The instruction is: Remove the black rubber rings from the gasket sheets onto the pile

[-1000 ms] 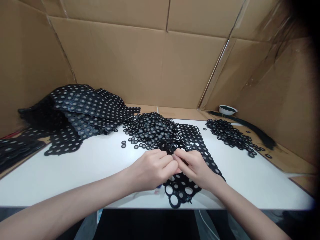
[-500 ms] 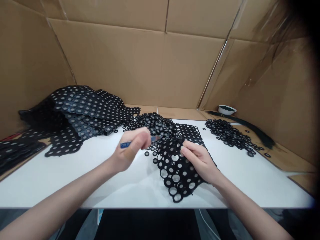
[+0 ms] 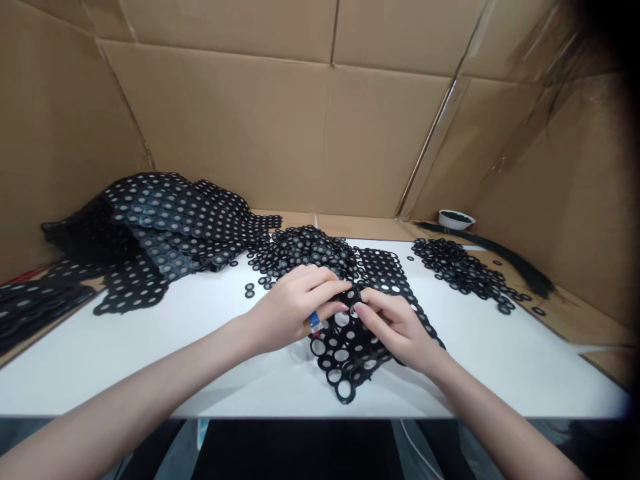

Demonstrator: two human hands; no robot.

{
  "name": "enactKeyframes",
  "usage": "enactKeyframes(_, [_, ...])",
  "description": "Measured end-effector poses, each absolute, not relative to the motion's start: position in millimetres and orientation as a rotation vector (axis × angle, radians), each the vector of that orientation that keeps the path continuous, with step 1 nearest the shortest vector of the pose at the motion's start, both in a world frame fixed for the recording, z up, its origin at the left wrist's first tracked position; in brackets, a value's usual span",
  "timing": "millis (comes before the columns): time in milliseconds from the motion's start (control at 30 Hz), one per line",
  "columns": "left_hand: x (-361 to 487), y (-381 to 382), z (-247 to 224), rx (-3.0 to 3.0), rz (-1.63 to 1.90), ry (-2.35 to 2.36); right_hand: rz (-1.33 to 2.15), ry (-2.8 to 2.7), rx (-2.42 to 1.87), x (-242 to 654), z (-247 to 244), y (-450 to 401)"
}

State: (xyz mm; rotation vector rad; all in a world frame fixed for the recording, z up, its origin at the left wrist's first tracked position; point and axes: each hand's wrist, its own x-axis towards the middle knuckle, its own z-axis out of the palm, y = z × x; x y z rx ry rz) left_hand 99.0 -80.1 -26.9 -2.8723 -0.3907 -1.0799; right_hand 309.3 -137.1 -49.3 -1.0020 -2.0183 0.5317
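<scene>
While bent over a single punched black sheet point(image 3: 345, 357) at the near side of the desk point(image 3: 505, 377), both hands close together, almost touching. Left hand point(image 3: 295, 310): fingers curled shut around a small blue handle point(image 3: 313, 322), only a short piece of it showing. Right hand point(image 3: 395, 327): fingers closed on the upper edge of the sheet, lifting that edge slightly off the desk. Sheet in hand: most holes open, with white desk showing through. Progress, as judged from the layout: well under way, far from finished. Remaining, apparently: a large heap of sheets point(image 3: 165, 220) at far left, holes still filled with grey-centred discs, and more dark sheets point(image 3: 30, 307) beyond the left edge of the desk. Apparently done: a mound of loose rings point(image 3: 305, 247) at centre and a second spread of rings point(image 3: 460, 270) at right. Hidden or unclear: tip of the blue handle and its contact with the sheet, both behind the fingers; detail of single rings, too small to make out; contents of a white bowl point(image 3: 456, 219) in the far right corner, only a dark mass; top right corner of the view, lost in shadow.
</scene>
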Motion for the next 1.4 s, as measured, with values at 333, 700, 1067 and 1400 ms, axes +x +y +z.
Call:
enactKeyframes(333, [99,-82,-25,-3.063,-1.107,-0.443,0.473,-2.111,-1.053,308,-52,-135])
enactKeyframes(700, [106,-83,-30,-2.905,-0.955,-0.349,0.492,-2.285,-1.066,297,-52,-136])
enactKeyframes(1067, [113,-77,-17,-3.316,-0.839,-0.319,0.412,-2.319,-1.126,296,-58,-139])
enactKeyframes(1400, [120,-65,-17,-3.242,-1.538,-0.66,0.318,-2.314,-0.96,298,-60,-136])
